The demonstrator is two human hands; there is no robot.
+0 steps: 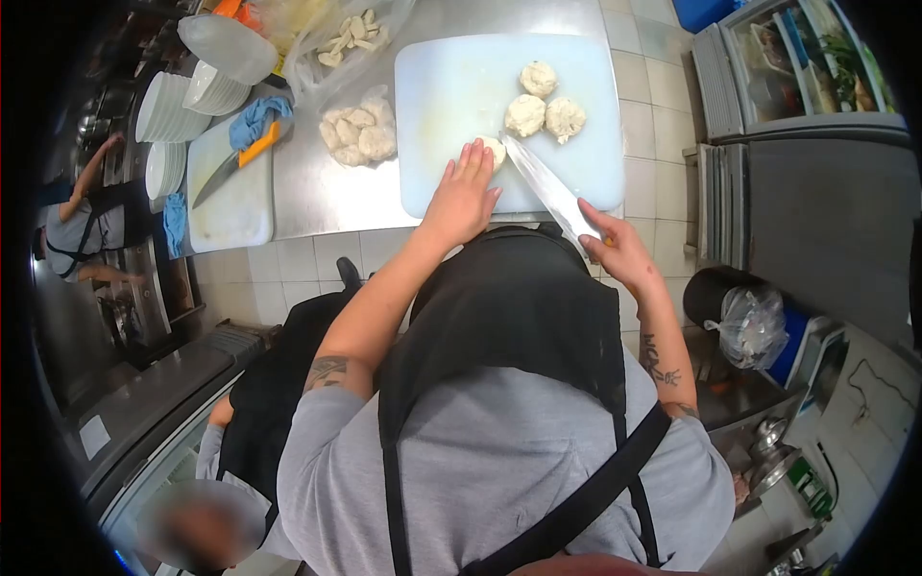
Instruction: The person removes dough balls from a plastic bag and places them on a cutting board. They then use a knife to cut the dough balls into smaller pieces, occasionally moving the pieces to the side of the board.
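My left hand [464, 194] lies with fingers stretched out over a pale dough-like ball [496, 154], which is partly hidden under the fingertips. In my right hand [619, 245] is a large kitchen knife [549, 188], its broad blade slanting across the lower right of the white cutting board [432, 86]. The blade's tip reaches right beside the ball under my left hand. Farther back on the board sit three more pale lumpy balls, close together: a rear ball [539, 79], a left ball [524, 115] and a right ball [565, 119].
Left of the board, a clear bag [357, 132] of pale lumps rests on the steel table [307, 206]. A second board [230, 211] carries a yellow-handled knife [252, 152] and blue cloth [257, 120], near stacked white bowls [171, 108]. One person [298, 355] stands behind at left, another [86, 221] farther off.
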